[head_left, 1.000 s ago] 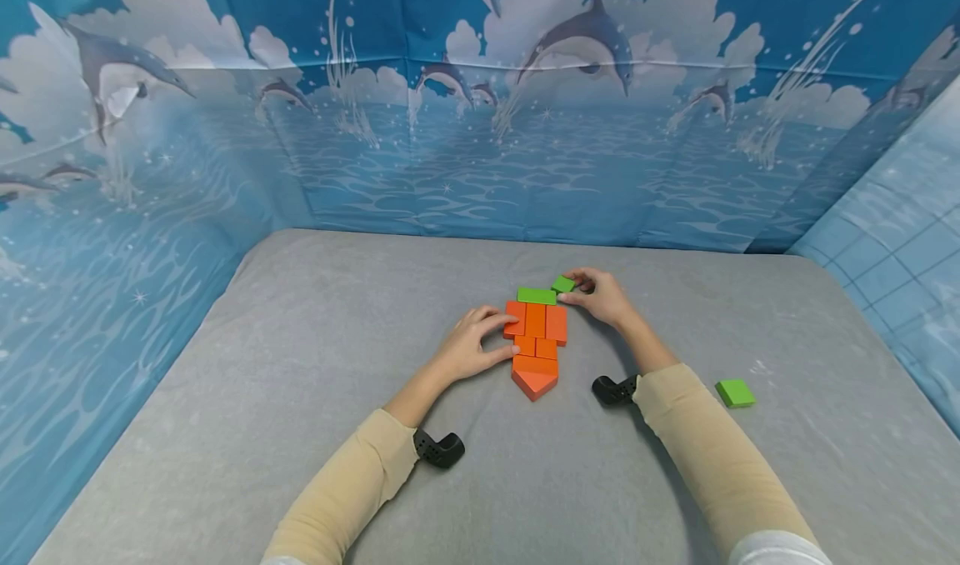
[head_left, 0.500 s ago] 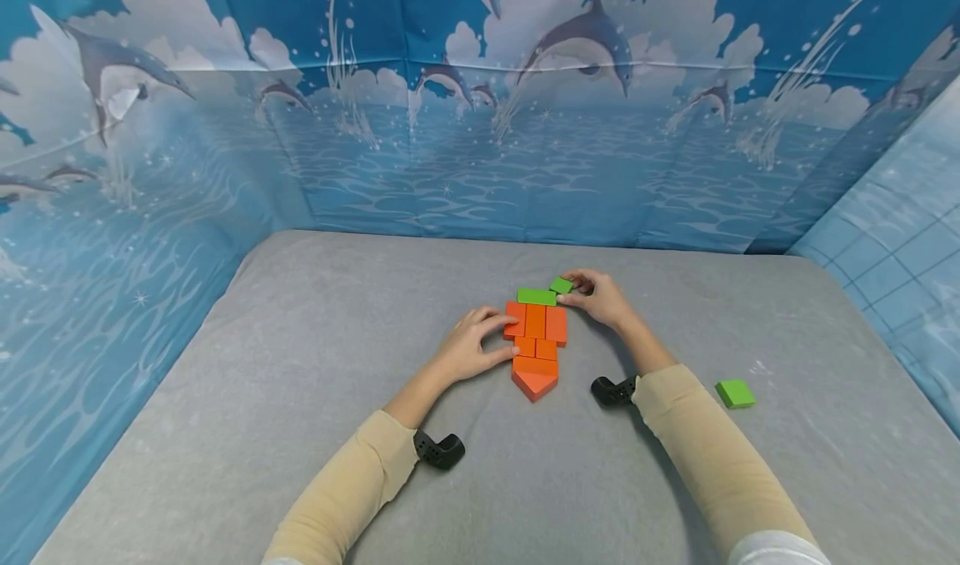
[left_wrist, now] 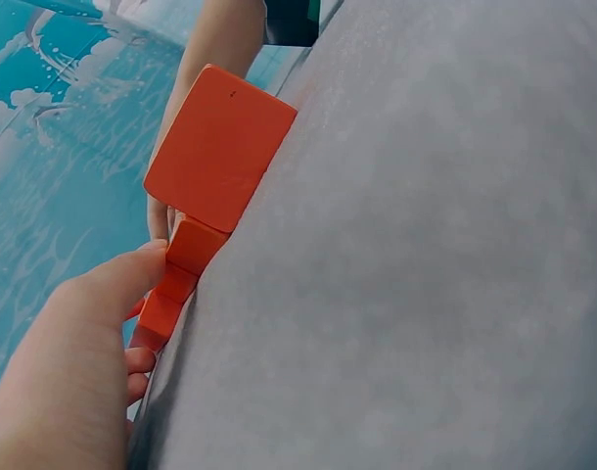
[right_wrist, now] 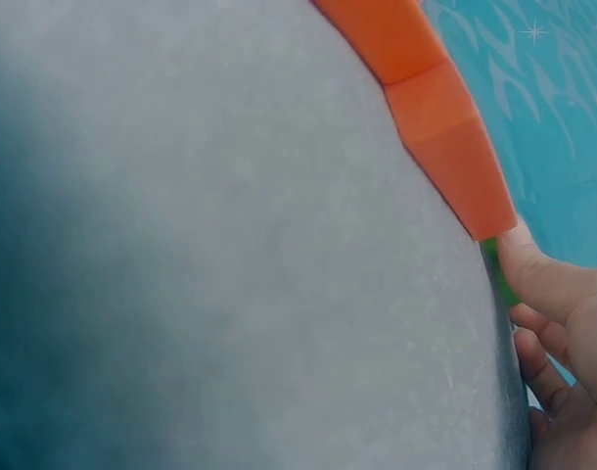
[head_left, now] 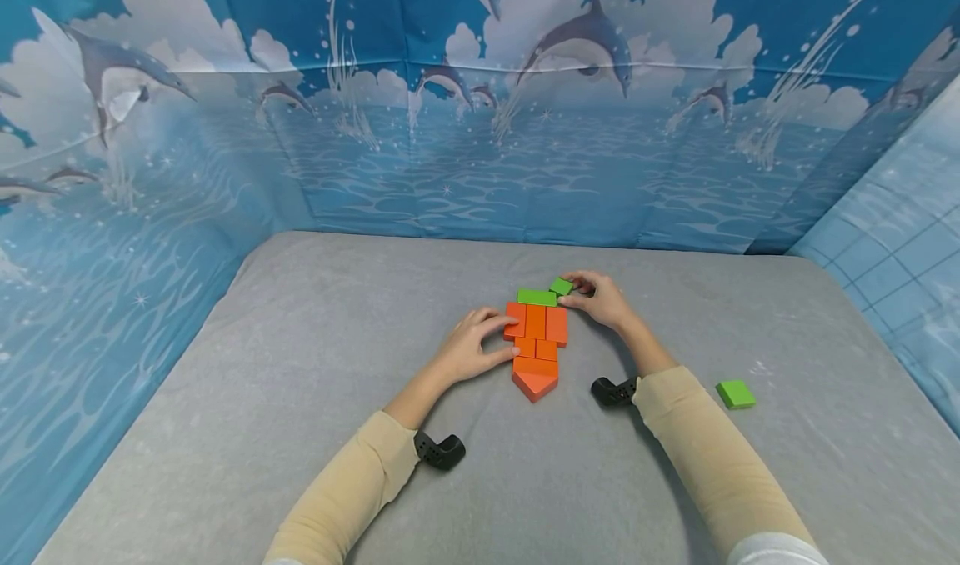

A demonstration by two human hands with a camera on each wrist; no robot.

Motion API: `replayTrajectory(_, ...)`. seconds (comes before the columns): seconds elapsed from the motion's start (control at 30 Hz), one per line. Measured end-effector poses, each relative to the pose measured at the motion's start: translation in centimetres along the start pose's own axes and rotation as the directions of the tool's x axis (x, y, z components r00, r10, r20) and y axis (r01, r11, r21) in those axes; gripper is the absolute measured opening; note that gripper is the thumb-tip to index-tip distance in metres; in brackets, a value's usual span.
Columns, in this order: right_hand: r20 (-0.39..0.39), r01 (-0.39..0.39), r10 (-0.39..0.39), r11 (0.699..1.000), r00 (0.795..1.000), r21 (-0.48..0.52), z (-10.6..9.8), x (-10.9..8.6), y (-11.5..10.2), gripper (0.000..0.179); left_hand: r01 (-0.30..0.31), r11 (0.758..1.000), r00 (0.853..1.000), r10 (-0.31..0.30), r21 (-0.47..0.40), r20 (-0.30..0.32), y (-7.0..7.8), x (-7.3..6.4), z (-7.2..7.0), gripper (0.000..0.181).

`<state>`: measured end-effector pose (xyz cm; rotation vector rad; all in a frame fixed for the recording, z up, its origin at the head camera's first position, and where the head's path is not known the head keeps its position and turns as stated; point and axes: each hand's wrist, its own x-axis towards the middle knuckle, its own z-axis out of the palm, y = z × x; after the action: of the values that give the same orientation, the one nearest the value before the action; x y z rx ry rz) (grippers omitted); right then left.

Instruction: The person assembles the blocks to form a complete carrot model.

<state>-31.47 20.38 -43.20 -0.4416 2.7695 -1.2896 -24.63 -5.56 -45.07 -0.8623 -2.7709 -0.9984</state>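
Several orange blocks lie joined on the grey cloth, with a pointed orange block [head_left: 535,384] at the near end and a long green block [head_left: 537,297] across the far end. My left hand [head_left: 474,346] rests against the left side, its index fingertip on the left orange block [head_left: 515,311] and its thumb [left_wrist: 132,277] by a small orange block [left_wrist: 194,245]. At the far right corner, my right hand [head_left: 600,298] pinches a small green block [head_left: 561,287], set at an angle near the long green block. In the right wrist view, orange blocks partly hide the green.
Another green block [head_left: 736,394] lies alone to the right, beyond the right forearm. Grey cloth [head_left: 360,315] covers the surface. A dolphin-print curtain [head_left: 450,165] hangs behind and at the sides. Each wrist carries a black camera mount [head_left: 441,451].
The small green block and right fingers shifted very slightly left during the first half second, then stayed nearly still. My left hand has kept its place on the orange blocks.
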Motion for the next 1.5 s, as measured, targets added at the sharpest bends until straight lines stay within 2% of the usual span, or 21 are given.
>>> replayTrajectory(0.27,0.040,0.022,-0.023,0.999,0.999,0.025,-0.6,-0.1,-0.1,0.047,-0.008,1.000,1.000,0.008,0.000,-0.006,-0.1,0.0,0.0,0.048)
replayTrajectory(0.43,0.072,0.034,-0.036,0.999,0.997,0.025,-3.1,-1.3,-0.7,0.051,-0.006,1.000,1.000,0.006,0.005,0.003,-0.1,0.0,0.0,0.049)
replayTrajectory(0.6,0.085,0.082,-0.079,0.996,0.993,-0.037,-6.7,-4.2,-1.0,0.050,-0.008,1.000,1.000,0.008,-0.007,-0.001,-0.1,0.0,-0.1,0.048)
replayTrajectory(0.73,0.077,0.127,-0.122,0.989,0.990,-0.077,-9.0,-7.4,0.0,0.050,-0.006,1.000,1.000,0.006,-0.009,-0.002,-0.1,-0.1,-0.1,0.048)
replayTrajectory(0.93,0.094,0.074,-0.061,0.986,0.994,-0.151,-11.4,-12.4,2.2,0.052,-0.004,1.000,1.000,0.004,-0.002,0.008,-0.1,0.0,0.0,0.049)
replayTrajectory(1.2,0.146,0.045,-0.012,0.973,0.989,-0.226,-13.1,-17.1,4.9,0.047,-0.012,1.000,1.000,0.012,-0.007,-0.007,-0.1,0.0,0.1,0.048)
replayTrajectory(1.43,0.203,-0.014,0.049,0.985,0.978,-0.173,-13.9,-19.0,6.4,0.047,-0.020,1.000,1.000,0.020,-0.011,-0.008,0.0,0.0,0.1,0.048)
replayTrajectory(1.5,0.212,-0.006,0.038,0.989,0.976,-0.150,-13.9,-19.3,6.8,0.047,-0.018,1.000,1.000,0.018,-0.010,-0.006,0.0,0.0,0.1,0.048)
